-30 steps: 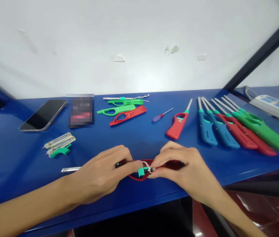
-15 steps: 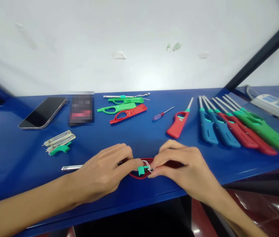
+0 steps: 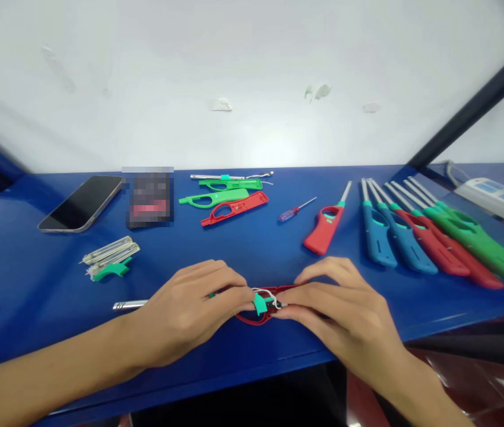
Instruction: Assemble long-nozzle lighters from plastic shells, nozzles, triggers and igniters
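Between my hands, near the table's front edge, lies an opened red lighter casing (image 3: 252, 321). Inside it are a green trigger (image 3: 260, 304), white wires (image 3: 269, 293) and a small black part. My left hand (image 3: 193, 308) is closed over the casing's left part, thumb and forefinger beside the trigger. A silver lighter tube (image 3: 130, 305) sticks out to the left from under that hand. My right hand (image 3: 345, 308) pinches at the right of the wires, with thumb and forefinger on the casing or a part in it; the fingers hide which.
Behind my hands lie loose casing halves (image 3: 236, 207), a small screwdriver (image 3: 295, 210) and a red lighter (image 3: 324, 228). Several finished-looking lighters (image 3: 421, 237) stand in a row at right. At left are a phone (image 3: 81, 203), clear fuel tubes (image 3: 111, 252) and a green trigger (image 3: 113, 270).
My right hand has shifted slightly right, its forefinger straighter. The green trigger between my hands has tilted and moved a little right. The whole view has shifted slightly.
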### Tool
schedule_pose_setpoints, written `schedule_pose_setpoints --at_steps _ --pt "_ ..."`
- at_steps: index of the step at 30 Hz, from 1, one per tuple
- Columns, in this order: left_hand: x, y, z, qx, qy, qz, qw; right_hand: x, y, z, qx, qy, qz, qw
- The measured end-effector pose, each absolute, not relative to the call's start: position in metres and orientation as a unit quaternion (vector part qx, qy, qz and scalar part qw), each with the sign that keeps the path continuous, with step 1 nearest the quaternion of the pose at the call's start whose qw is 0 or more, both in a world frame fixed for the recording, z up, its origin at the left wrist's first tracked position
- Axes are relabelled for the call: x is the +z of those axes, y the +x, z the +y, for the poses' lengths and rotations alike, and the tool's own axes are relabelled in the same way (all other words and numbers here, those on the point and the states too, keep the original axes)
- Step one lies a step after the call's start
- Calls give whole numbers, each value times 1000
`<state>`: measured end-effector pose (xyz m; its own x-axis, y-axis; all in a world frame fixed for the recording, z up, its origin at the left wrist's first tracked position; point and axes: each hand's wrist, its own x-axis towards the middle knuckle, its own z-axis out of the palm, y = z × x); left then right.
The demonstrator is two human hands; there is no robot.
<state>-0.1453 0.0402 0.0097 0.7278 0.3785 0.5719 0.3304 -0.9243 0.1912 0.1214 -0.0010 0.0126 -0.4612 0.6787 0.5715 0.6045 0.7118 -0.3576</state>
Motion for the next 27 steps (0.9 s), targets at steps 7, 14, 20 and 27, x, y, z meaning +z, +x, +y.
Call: schedule_pose_setpoints --at_steps 7,14,20,27 --pt "6 -147 42 296 934 197 22 12 119 -5 66 -395 -851 340" --pt "7 -146 41 306 933 189 21 12 118 -7 74 -401 -849 335" --pt "3 -145 40 325 925 193 44 12 118 -8 73 -401 -847 341" --pt "4 -144 40 337 920 195 37 12 119 -7 80 -387 -844 363"
